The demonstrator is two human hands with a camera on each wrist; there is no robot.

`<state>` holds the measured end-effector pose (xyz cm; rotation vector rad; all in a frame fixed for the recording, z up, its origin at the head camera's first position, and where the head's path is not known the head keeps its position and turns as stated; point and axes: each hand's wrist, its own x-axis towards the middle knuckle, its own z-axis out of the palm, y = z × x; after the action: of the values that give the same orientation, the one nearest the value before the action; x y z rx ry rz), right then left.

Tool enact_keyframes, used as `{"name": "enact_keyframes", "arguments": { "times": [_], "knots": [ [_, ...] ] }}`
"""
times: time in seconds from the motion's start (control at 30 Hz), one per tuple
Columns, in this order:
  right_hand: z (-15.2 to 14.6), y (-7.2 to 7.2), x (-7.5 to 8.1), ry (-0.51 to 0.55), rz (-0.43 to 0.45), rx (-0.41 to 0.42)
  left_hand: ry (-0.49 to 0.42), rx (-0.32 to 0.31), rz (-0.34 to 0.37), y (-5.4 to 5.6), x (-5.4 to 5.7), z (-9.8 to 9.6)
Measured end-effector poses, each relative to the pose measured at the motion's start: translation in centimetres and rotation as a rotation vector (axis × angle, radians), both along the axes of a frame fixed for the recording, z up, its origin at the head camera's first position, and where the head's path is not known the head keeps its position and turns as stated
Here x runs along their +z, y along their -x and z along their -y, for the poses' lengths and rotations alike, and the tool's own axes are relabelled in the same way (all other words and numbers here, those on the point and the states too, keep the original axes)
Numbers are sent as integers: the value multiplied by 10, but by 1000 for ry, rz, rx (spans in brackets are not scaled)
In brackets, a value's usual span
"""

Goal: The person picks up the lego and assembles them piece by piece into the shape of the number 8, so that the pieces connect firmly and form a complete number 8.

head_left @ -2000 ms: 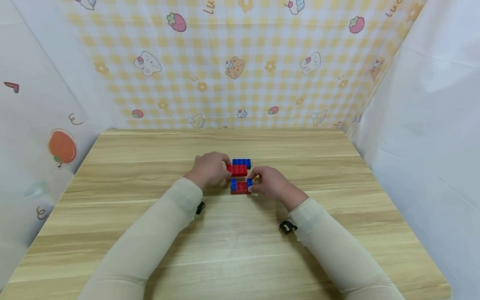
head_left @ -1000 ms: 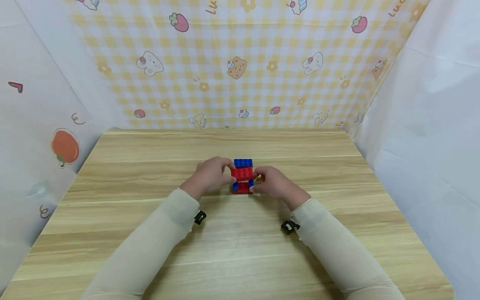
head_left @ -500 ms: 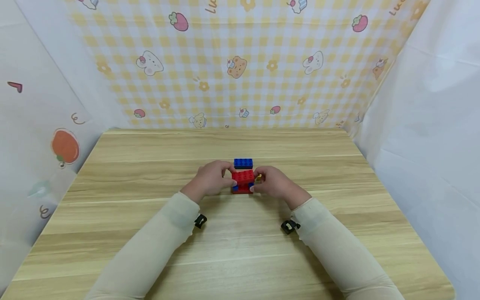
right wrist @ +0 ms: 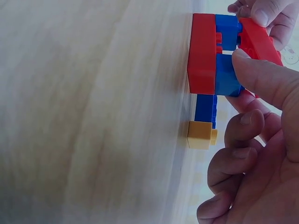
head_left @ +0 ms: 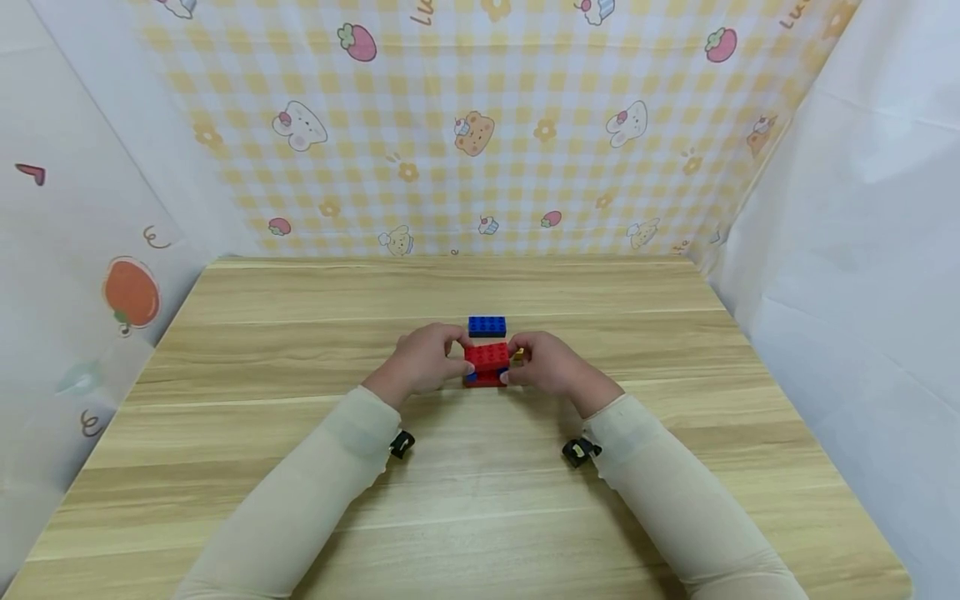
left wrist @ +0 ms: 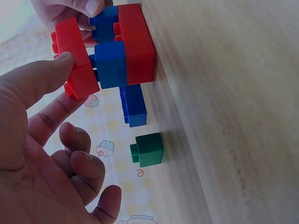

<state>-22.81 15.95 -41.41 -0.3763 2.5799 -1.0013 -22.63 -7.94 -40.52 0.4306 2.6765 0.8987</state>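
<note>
Left hand pinches oblong red plastic brick. Right hand pinches boxy blue plastic block beneath, inward from edges of wooden tabletop.

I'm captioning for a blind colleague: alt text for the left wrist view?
Left hand pinching a tilted red toy brick over two blue bricks on a red base brick, right hand at the farther blue one. Nearby: a longer blue brick, a green brick.

Upper red brick, lower red brick, near blue block: smooth moulded plastic, light sheen. Green block and yellow block: same plastic, more satin. Tabletop: wood-grain, smooth, soft sheen. Backdrop: matt printed cloth, by looks. Left sleeve: matt cloth.
</note>
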Motion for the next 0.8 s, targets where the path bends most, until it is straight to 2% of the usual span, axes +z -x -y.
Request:
{"name": "enact_keyframes", "arguments": {
  "times": [0.43,0.8],
  "knots": [
    [0,3,-2,7,3,9,8,0,-3,0,-2,-1],
    [-1,-1,-2,-19,-11,-3,26,-4,-5,-1,0,-2]
  ]
}}
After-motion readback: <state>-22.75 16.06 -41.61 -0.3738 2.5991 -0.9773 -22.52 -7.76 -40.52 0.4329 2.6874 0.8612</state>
